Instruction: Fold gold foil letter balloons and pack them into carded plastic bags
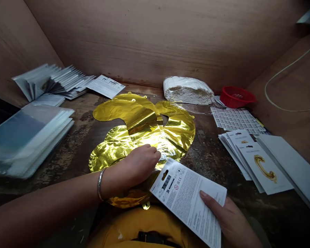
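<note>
A shiny gold foil balloon (144, 117), flat and curved like a numeral or letter, lies on the dark table. My left hand (138, 162), a bracelet on its wrist, is closed over the lower part of the foil. Its fingertips are turned away, so what they pinch is hidden. In my right hand (228, 217) is a white printed card (188, 199) with a hanging slot, thumb on its face and fingers beneath. The card's slotted end is tilted toward my left hand and overlaps the foil's lower edge.
Clear plastic sleeves (28, 137) and a fanned stack of cards (59, 81) lie left. A loose card (105, 86) is behind. At right are a plastic-wrapped white bundle (188, 89), a red basket (237, 97), sticker sheets (237, 120), balloon cards (263, 168) and white cards (291, 162). Wooden walls enclose the table.
</note>
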